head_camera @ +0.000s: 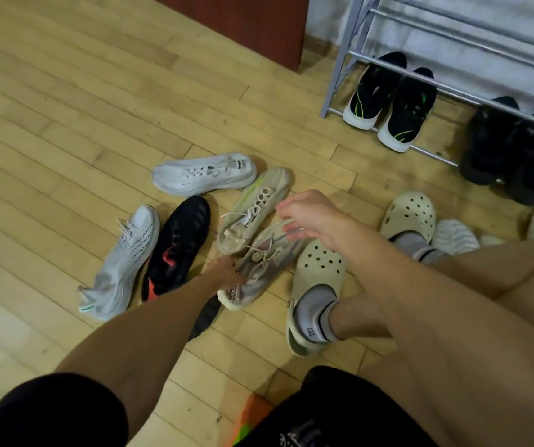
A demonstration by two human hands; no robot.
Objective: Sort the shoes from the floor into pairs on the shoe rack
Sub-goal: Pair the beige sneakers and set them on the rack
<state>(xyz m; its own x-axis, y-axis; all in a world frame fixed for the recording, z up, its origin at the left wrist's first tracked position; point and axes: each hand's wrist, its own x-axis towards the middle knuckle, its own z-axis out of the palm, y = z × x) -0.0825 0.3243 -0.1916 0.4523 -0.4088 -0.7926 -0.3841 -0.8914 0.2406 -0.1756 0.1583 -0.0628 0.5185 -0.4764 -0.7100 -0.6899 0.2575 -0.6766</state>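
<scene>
Gripping pinkish sneaker (260,279) on floor (65,101) with left hand (225,272); holding right hand (310,217) loose, empty above; probably needing beige sneaker (252,201) next.

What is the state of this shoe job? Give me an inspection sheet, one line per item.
Surface: wooden floor.
Job's things: rack holds a black-green pair and a dark pair at its lowest level; loose on the floor lie a white shoe, knit shoe, black-red shoe, beige shoe, grey shoe, a dark shoe under the left arm, a striped shoe at right.
Clutter: orange-green thing at the bottom edge, unclear.
Grips: left hand grips the grey shoe at its heel end; right hand hovers over its toe end, holding nothing.
Cables: nothing seen.
Surroundings: brown cabinet beside the rack; clogs worn on both feet.
</scene>
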